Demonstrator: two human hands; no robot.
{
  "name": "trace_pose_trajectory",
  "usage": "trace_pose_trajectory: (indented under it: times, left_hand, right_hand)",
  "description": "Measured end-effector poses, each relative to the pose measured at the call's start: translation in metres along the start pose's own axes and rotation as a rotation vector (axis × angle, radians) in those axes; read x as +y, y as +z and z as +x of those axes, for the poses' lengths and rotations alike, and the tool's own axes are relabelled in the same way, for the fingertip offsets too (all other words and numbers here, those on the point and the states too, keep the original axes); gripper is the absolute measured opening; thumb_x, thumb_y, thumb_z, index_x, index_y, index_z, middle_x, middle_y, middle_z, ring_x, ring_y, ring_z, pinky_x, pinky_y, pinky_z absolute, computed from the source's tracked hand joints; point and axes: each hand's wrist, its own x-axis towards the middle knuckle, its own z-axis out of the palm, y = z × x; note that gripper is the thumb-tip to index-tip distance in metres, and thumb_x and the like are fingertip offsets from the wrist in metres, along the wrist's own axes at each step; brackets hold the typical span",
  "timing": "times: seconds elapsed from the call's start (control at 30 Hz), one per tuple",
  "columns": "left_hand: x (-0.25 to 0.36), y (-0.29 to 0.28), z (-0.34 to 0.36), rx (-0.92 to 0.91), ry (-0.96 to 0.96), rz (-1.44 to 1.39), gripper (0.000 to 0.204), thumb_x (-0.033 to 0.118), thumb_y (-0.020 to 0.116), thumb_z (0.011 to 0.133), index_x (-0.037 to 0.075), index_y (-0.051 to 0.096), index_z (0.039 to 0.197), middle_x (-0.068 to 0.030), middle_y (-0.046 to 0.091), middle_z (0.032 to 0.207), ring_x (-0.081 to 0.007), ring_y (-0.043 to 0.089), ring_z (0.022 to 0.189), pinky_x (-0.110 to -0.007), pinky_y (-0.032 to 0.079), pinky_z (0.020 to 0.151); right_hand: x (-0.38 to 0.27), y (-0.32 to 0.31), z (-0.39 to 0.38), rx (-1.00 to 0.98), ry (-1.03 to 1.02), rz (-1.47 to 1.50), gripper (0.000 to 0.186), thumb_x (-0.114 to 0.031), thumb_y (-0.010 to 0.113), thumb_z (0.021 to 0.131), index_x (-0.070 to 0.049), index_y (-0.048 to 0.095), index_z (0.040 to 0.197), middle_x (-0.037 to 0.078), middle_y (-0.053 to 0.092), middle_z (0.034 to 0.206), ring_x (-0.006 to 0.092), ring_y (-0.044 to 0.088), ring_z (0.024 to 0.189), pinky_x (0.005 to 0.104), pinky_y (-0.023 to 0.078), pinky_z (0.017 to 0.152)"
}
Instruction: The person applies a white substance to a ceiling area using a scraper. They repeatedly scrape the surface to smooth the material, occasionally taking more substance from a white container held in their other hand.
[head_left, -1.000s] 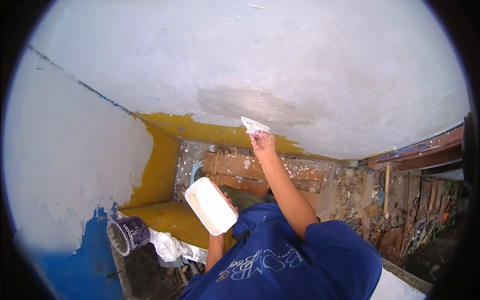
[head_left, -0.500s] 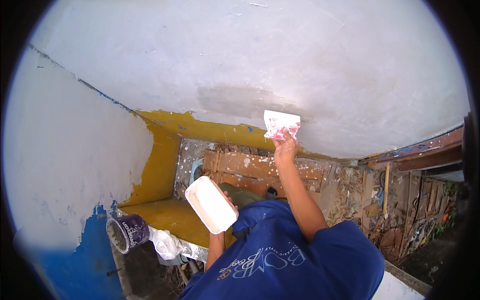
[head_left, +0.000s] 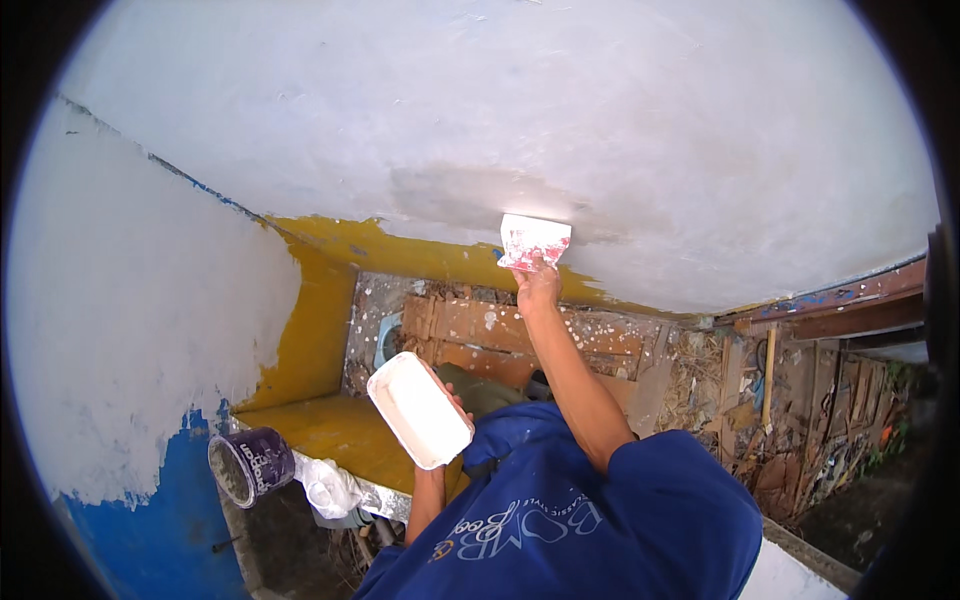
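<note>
My right hand (head_left: 540,286) grips a putty scraper (head_left: 536,240), a wide flat blade with red showing through white smears. Its upper edge meets the pale wall (head_left: 690,150), just above a strip of yellow paint (head_left: 430,256). A grey, damp-looking patch (head_left: 450,190) spreads over the wall around the blade. Lower down, my left hand (head_left: 457,397) holds a white rectangular tub (head_left: 398,428) from its right side and underneath. Tilted toward me, the tub has whitish paste smeared inside. Most of the left palm is hidden behind it.
A dark purple bucket (head_left: 262,463) and a crumpled white plastic bag (head_left: 328,488) sit by a yellow ledge (head_left: 340,430) at lower left. Paint-spattered boards (head_left: 480,328) cover the ground below. Debris (head_left: 700,385) and an upright wooden stick (head_left: 769,380) are at right.
My right hand and the scraper have moved left and slightly up across the wall. The tub in my left hand has stayed almost in place.
</note>
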Motion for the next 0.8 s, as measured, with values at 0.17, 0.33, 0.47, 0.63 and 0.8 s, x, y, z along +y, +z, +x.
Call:
trace_pose_trajectory:
  times: [0.17,0.33,0.47,0.63,0.8]
  left_hand:
    - [0.0,-0.01,0.006,-0.069,-0.051,-0.131,0.078,0.059,0.052,0.078,0.013,0.03,0.138,-0.0173,0.045,0.128,-0.033,0.044,0.117,-0.06,0.033,0.095]
    - [0.0,0.015,0.018,-0.012,0.058,0.176,0.061,0.05,0.039,0.088,0.012,0.034,0.136,-0.0157,0.047,0.128,-0.0293,0.054,0.108,-0.053,0.042,0.089]
    - [-0.003,-0.013,0.043,0.078,0.26,0.308,0.063,0.048,0.037,0.089,0.005,0.033,0.134,-0.016,0.048,0.127,-0.0315,0.051,0.112,-0.044,0.044,0.094]
    - [-0.023,0.004,0.058,0.056,0.211,0.34,0.067,0.052,0.04,0.089,0.006,0.032,0.136,-0.0137,0.043,0.133,-0.0301,0.046,0.119,-0.044,0.037,0.1]
    - [-0.042,0.015,0.068,0.04,0.209,0.278,0.062,0.05,0.041,0.089,0.008,0.035,0.134,-0.0115,0.046,0.13,-0.0279,0.046,0.117,-0.043,0.035,0.101]
  right_hand:
    - [-0.001,-0.008,0.012,0.098,-0.013,-0.102,0.025,-0.002,0.049,0.087,-0.001,0.049,0.112,0.011,0.056,0.106,0.0268,0.058,0.094,0.047,0.05,0.085]
    - [-0.057,0.008,-0.075,-0.369,-0.136,-0.679,0.02,-0.002,0.057,0.078,0.0,0.058,0.097,0.008,0.063,0.086,0.0228,0.063,0.078,0.0374,0.053,0.072]
    - [-0.078,0.015,-0.149,-0.834,-0.36,-1.481,0.02,-0.007,0.063,0.067,0.004,0.061,0.084,0.015,0.062,0.071,0.022,0.063,0.07,0.0358,0.049,0.066]
    - [-0.05,0.037,-0.186,-0.966,-0.46,-1.965,0.027,-0.015,0.063,0.061,0.005,0.061,0.08,0.026,0.059,0.07,0.0368,0.061,0.066,0.0439,0.048,0.066]
    - [-0.024,0.009,-0.168,-1.033,-0.52,-2.147,0.026,-0.013,0.06,0.058,0.004,0.063,0.077,0.027,0.058,0.066,0.0435,0.058,0.063,0.0479,0.047,0.061]
